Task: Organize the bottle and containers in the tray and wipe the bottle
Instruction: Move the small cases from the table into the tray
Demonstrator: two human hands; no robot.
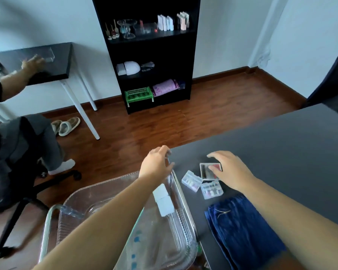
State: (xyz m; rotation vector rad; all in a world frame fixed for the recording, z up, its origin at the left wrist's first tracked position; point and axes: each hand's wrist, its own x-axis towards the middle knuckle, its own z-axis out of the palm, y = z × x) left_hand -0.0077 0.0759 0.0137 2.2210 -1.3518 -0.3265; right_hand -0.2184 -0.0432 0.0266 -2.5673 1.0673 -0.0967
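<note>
The left hand (pixel 156 164) was at the far right corner of the clear tray (pixel 185 201), its grip hidden. The right hand (pixel 229 170), fingers spread wide, hovered over a red-and-clear container (pixel 207 169) on the worktop (pixel 281 152). Two clear containers (pixel 191 181) lay just nearer, beside a blue cloth (pixel 242 230).

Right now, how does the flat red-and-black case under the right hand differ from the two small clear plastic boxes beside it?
The flat red-and-black case is opaque and partly covered by the right hand; the two small clear plastic boxes are see-through, showing small coloured pieces, and untouched. The case looks wider and flatter than either box. All three lie on the dark table, outside the clear tray.
</note>
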